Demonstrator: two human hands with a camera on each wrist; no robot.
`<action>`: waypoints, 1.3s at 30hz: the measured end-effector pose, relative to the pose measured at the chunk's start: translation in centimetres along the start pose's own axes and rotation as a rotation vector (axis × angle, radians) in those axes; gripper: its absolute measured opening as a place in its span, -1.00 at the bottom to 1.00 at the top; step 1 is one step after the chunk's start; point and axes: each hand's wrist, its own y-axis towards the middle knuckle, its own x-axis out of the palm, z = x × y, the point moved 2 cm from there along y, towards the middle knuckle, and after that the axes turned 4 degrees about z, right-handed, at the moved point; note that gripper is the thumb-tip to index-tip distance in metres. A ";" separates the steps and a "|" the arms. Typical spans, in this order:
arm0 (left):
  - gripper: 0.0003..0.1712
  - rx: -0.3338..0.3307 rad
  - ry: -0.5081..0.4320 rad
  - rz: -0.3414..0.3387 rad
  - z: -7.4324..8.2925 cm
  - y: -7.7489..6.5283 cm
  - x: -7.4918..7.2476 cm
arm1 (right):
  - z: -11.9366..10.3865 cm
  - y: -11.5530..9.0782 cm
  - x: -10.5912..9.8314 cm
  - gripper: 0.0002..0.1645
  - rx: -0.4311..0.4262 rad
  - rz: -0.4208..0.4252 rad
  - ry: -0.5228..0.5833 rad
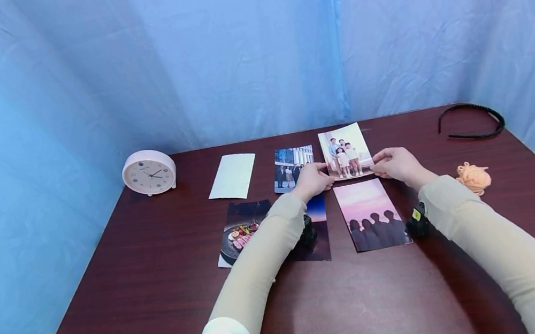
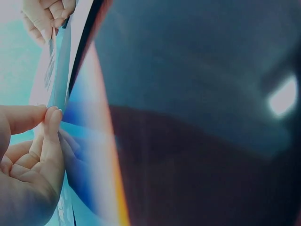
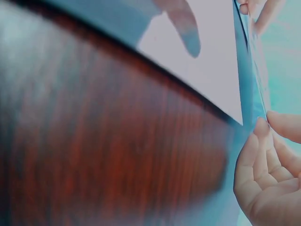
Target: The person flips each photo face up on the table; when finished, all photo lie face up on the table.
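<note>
A family photo (image 1: 345,148) is held by its two lower corners at the back of the table, seen edge-on in both wrist views. At its left corner my left hand (image 1: 311,180) pinches it between thumb and fingertips; the left wrist view shows that hand (image 2: 30,174) close up. My right hand (image 1: 399,165) pinches the right corner, and the right wrist view shows its thumb and fingertips meeting there. Just below lies a photo of silhouettes under a pink sky (image 1: 374,216). A group photo with buildings (image 1: 290,166) is beside my left hand, partly covered.
A food photo (image 1: 238,239) and a dark dusk photo (image 1: 321,237) lie partly under the left arm. A blank white sheet (image 1: 233,177) lies behind them. A round white clock (image 1: 149,173) stands left; peach yarn (image 1: 474,178) and a black headband (image 1: 479,136) lie right. Blue curtains hang behind.
</note>
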 end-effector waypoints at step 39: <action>-0.64 -0.039 0.043 0.114 0.6 -0.9 0.1 | 0.0 -0.1 -0.1 -0.59 0.012 0.013 -0.117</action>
